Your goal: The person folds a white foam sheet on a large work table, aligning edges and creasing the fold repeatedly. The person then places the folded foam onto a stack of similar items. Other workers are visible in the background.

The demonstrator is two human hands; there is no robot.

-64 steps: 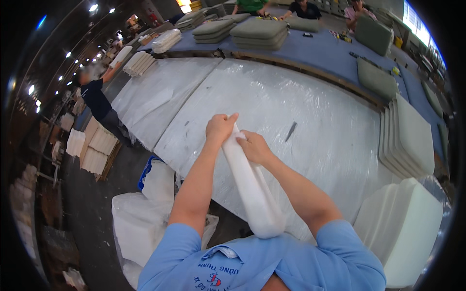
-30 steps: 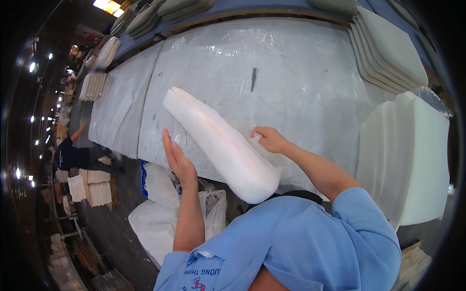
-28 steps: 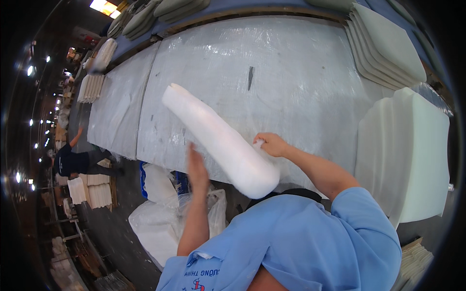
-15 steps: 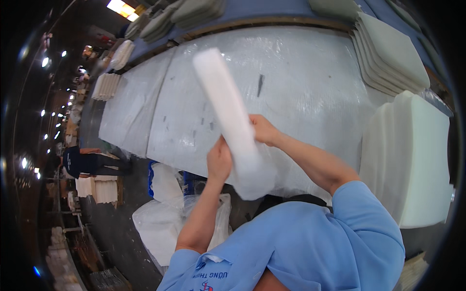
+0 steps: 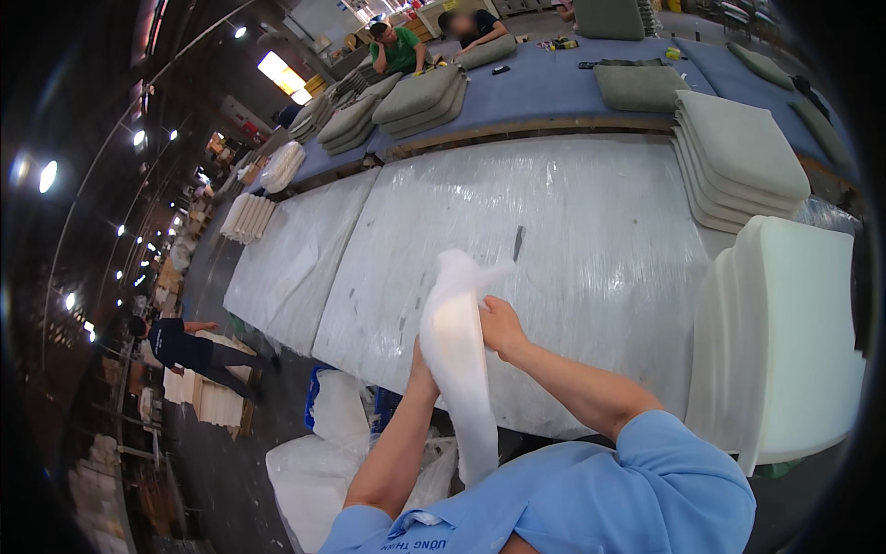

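Upright in front of my body stands a cushion pad (image 5: 457, 328), seen nearly edge-on, with a cream foam-like face showing. Soft white wadding (image 5: 472, 425) covers much of it and hangs below; a loose flap sticks out at the top. My left hand (image 5: 423, 369) grips its left side, the fingers partly hidden behind it. On the opposite edge my right hand (image 5: 501, 328) is closed, thumb side up. Beneath both hands lies a wide table (image 5: 600, 277) covered in clear plastic film.
Tall white foam pads (image 5: 803, 342) stand at the right, beside stacked grey-green cushions (image 5: 738, 152). Beyond is a blue table (image 5: 544, 88) with more cushions and two seated people. At the left, a person in dark clothes (image 5: 198, 355) stands near pale stacks. Plastic-wrapped white bundles (image 5: 309, 480) sit below left.
The cushion pad has turned, showing its cream face, and the wadding's top now flares into a loose flap. Both hands still hold it. My view has tilted up, showing more of the blue table.
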